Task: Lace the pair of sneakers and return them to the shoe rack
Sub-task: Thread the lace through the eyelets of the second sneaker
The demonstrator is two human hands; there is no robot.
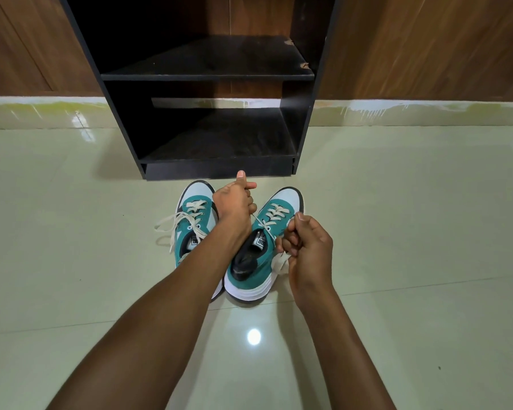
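Note:
Two teal and white sneakers stand side by side on the floor, toes toward the black shoe rack [301, 137]. The left sneaker [194, 214] has cream laces trailing loose off its left side. The right sneaker [267, 241] is laced partway up. My left hand [234, 202] reaches across between the shoes, fist closed on one end of the right sneaker's lace [274, 216], thumb up. My right hand [307, 247] is closed on the other lace end beside the shoe's right side. My left forearm hides the heel of the left sneaker.
The rack has two dark shelves, upper [208, 75] and lower [219, 158], both without shoes. It stands against a wooden wall [427, 45]. Glossy pale tile floor [397, 217] spreads around the shoes on all sides.

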